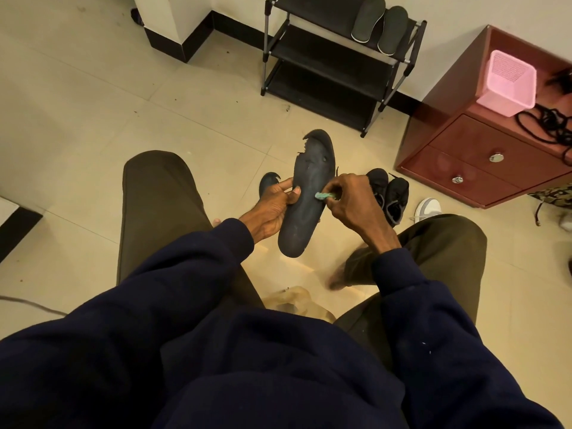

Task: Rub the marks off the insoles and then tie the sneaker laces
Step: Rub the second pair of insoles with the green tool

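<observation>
The left hand (pixel 272 209) is found gripping the dark insole (pixel 306 196) at its left edge, with the thumb laid across the upper face and the fingers curled behind it. The insole is held in the air above the tiled floor (pixel 93 119), toe end away from the person. That toe end is ragged and torn. A small green rubbing piece (pixel 322 196) is pinched between the thumb and fingertips of the right hand (pixel 349 202) and is pressed on the insole's right edge near mid-length.

Risks, as judged:
- The insole is supported at one side only, so it is likely to be folded or twisted by firm rubbing.
- The tear may be lengthened by strokes carried toward the toe.
- The green piece is small and may be squeezed out of the pinch and dropped.

Not established:
- A second dark insole (pixel 267 181) on the floor is mostly hidden behind the left hand.
- No marks can be picked out on the held insole's dark surface.
- It cannot be told whether the green piece is an eraser or wadded cloth.
- The black sneakers (pixel 390 193), on the floor just beyond the right hand, are partly covered by it, and their laces cannot be read as tied or loose.
- A white shoe (pixel 428 209) beside them is partly covered by the trouser leg (pixel 448 239).
</observation>
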Action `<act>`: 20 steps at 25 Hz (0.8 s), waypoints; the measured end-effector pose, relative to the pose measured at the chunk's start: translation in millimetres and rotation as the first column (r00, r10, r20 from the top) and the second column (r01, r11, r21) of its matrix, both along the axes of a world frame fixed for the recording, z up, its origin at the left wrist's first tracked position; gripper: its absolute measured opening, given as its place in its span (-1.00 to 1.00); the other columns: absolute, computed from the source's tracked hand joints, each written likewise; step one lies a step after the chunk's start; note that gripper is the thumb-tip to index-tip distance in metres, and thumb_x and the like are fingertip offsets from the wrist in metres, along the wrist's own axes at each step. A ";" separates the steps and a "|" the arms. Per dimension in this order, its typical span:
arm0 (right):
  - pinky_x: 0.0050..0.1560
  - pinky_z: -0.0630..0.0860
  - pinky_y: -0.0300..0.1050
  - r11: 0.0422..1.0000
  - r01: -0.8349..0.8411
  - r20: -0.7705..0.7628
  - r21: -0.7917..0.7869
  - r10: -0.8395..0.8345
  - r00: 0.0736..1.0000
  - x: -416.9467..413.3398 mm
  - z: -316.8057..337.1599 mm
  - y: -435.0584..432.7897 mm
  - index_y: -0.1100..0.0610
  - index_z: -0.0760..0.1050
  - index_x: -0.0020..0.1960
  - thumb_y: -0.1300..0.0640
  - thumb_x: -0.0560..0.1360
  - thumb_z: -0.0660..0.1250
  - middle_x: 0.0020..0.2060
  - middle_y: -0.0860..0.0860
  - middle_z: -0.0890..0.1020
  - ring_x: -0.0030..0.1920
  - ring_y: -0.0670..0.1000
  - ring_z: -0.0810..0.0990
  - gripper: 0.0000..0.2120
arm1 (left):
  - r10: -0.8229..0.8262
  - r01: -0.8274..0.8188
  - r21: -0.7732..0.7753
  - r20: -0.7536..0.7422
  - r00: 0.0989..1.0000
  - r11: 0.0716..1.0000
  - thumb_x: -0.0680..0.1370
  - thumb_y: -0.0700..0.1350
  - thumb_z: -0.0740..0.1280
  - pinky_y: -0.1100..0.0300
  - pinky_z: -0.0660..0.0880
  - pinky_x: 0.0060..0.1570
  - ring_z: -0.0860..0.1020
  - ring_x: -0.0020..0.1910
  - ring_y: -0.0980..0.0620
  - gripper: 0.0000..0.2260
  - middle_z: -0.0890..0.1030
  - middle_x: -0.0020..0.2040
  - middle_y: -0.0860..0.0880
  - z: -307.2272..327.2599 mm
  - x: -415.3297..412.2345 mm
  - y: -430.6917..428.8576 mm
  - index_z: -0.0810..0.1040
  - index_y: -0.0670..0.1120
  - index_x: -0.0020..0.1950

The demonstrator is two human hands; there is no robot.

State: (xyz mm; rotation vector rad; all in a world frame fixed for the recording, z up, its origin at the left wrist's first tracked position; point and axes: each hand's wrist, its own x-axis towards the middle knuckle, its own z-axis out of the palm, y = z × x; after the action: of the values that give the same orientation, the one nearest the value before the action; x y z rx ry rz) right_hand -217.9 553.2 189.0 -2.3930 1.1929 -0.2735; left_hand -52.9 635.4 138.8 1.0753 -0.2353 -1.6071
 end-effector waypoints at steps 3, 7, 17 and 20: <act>-0.23 0.64 0.04 0.985 0.170 0.132 0.013 -0.170 0.976 -6.8 -1.3 -5.1 0.17 0.70 -0.08 0.27 0.47 0.49 -0.25 0.00 0.67 -0.26 -0.02 0.61 -0.96 | 0.067 -0.070 0.040 0.073 0.995 0.997 0.67 -0.29 0.27 -0.09 0.64 0.12 0.64 0.14 -0.21 -0.69 0.64 0.21 -0.22 -0.4 3.8 -1.6 0.48 -0.27 0.42; -0.20 0.66 -0.12 0.971 0.078 0.243 0.225 -0.133 0.961 1.3 1.8 6.4 0.17 0.70 -0.06 0.20 0.48 0.54 -0.22 -0.01 0.71 -0.22 -0.05 0.67 -0.93 | 0.009 -0.036 0.097 0.266 0.964 0.995 0.63 -0.26 0.35 0.05 0.66 -0.05 0.66 0.11 -0.16 -0.63 0.66 0.20 -0.20 -3.0 2.0 -1.8 0.45 -0.25 0.44; -0.09 0.55 -0.34 1.000 -0.010 0.302 0.000 0.009 0.953 30.6 -5.8 40.7 0.14 0.65 0.03 0.30 0.47 0.48 -0.05 -0.01 0.64 -0.11 -0.13 0.58 -0.84 | -0.058 0.062 0.081 -0.061 0.996 0.995 0.59 0.40 0.14 -0.09 0.57 0.16 0.64 0.18 -0.14 -0.37 0.67 0.18 -0.12 9.5 -2.7 -1.3 0.57 -0.05 0.39; -0.13 0.55 -0.33 0.974 -0.201 0.245 0.108 0.170 0.955 35.5 3.6 50.4 0.10 0.68 -0.03 0.32 0.42 0.49 -0.10 -0.05 0.65 -0.14 -0.13 0.59 -0.82 | 0.048 -0.036 0.104 -0.111 0.993 0.994 0.58 0.39 0.19 -0.14 0.47 0.37 0.58 0.31 -0.20 -0.33 0.63 0.29 -0.20 8.0 9.6 -4.2 0.57 -0.14 0.38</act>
State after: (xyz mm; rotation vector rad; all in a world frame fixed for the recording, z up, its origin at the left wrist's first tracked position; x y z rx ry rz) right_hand -182.3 603.6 192.6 -2.2650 0.8463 -0.3916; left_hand -43.3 631.2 146.8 1.0555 -0.0554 -1.6505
